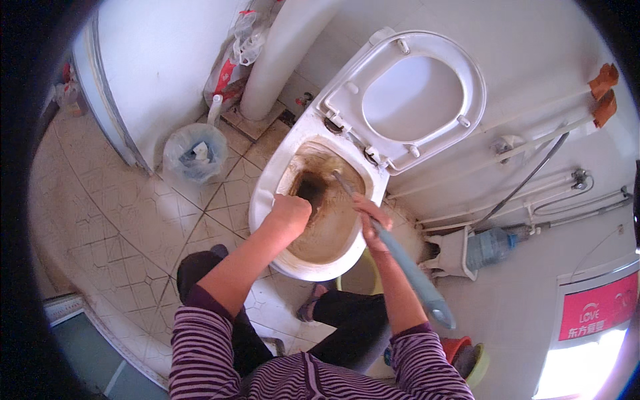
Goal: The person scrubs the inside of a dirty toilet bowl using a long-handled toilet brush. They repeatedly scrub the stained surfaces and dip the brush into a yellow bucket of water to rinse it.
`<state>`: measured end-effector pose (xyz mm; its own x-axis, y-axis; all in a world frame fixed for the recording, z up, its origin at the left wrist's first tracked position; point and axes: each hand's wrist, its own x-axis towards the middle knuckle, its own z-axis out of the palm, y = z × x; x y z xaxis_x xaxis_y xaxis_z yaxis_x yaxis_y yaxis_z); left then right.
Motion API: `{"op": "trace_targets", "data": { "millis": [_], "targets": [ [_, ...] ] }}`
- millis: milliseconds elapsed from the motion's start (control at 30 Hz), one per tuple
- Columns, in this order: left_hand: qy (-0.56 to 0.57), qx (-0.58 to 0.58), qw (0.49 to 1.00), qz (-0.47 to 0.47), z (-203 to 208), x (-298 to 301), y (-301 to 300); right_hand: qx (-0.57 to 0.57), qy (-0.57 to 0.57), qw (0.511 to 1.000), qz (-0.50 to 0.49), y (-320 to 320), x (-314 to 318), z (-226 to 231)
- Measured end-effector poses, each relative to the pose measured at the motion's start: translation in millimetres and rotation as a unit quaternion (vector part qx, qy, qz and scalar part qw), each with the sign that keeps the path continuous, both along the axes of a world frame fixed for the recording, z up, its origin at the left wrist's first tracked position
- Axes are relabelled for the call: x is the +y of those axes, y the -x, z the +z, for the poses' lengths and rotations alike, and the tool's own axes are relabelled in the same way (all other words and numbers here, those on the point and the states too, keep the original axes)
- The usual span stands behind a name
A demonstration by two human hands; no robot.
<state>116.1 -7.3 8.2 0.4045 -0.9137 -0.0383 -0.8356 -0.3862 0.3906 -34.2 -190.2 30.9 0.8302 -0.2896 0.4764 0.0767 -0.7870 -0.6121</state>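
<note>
My right hand (373, 219) is closed round the grey-blue handle of a toilet brush (408, 265). The handle slants from the lower right down into the toilet bowl (327, 235); its thin end meets the far inner wall, where the brush head is hard to make out. Brown stains cover the bowl's inside, darkest at the drain hole. My left hand (292, 213) is a fist over the bowl's left rim; whatever it may hold is hidden. The white seat and lid (472, 87) stand raised behind the bowl.
Left of the toilet are a lined waste bin (180, 143) and a white bottle (215, 110). Plastic bags (247, 43) hang beside a thick pipe (273, 73). On the right lie a white stool (453, 250) and a large water bottle (492, 248). A yellowish basin (360, 275) sits beneath the bowl.
</note>
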Motion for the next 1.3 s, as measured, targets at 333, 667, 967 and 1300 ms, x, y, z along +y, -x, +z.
{"op": "trace_targets", "data": {
  "millis": [333,667,967,1300],
  "targets": [
    [0.05,0.008,0.999,0.004,0.7,8.0,3.4,0.116,0.04,0.989,0.082,24.1,-32.8,38.5],
    [0.014,0.031,0.999,0.001,4.7,7.3,2.1,0.149,0.057,0.98,0.12,16.3,-20.3,11.0],
    [0.03,-0.025,0.999,0.021,0.0,4.2,1.9,0.163,-0.093,0.977,0.103,27.7,2.5,24.3],
    [0.022,-0.01,1.0,0.006,1.1,4.2,3.7,0.199,-0.021,0.977,0.077,40.3,-12.2,30.0]
  ]
}}
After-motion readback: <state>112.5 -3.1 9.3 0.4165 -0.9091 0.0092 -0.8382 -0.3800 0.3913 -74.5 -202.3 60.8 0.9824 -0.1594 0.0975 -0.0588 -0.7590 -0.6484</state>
